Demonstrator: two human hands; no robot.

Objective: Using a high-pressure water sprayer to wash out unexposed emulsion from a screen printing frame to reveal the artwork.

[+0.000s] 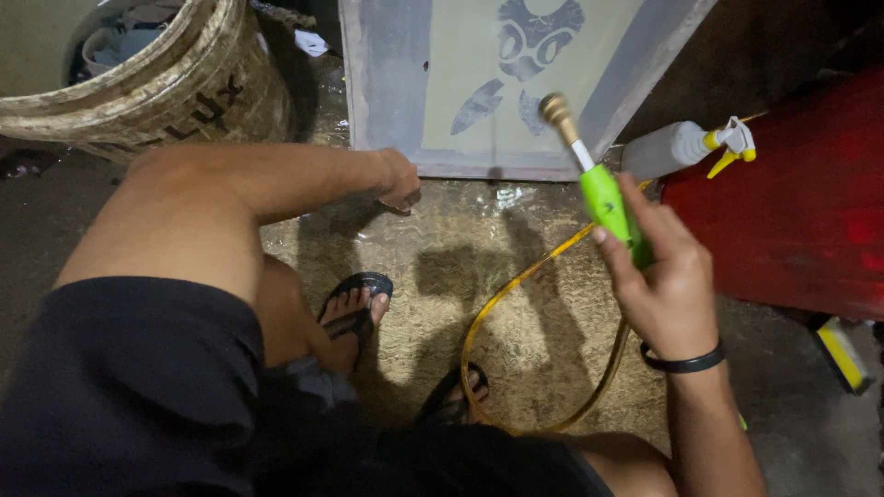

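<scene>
- There is only one view, from a camera worn on the person's head, so no second view shares any of the scene.
- It looks steeply down past the knees to the floor (516, 276).
- It faces a framed screen (516, 83) propped upright ahead.
- It sits close: both hands fill the middle ground.
- The corners are dark, perhaps hiding more.

A grey spray bottle (670, 147) with a yellow-and-white trigger lies against the red box (792, 202) to my right. To my left, a round woven basket (157, 83) carries dark lettering on its pale, worn side.
</scene>
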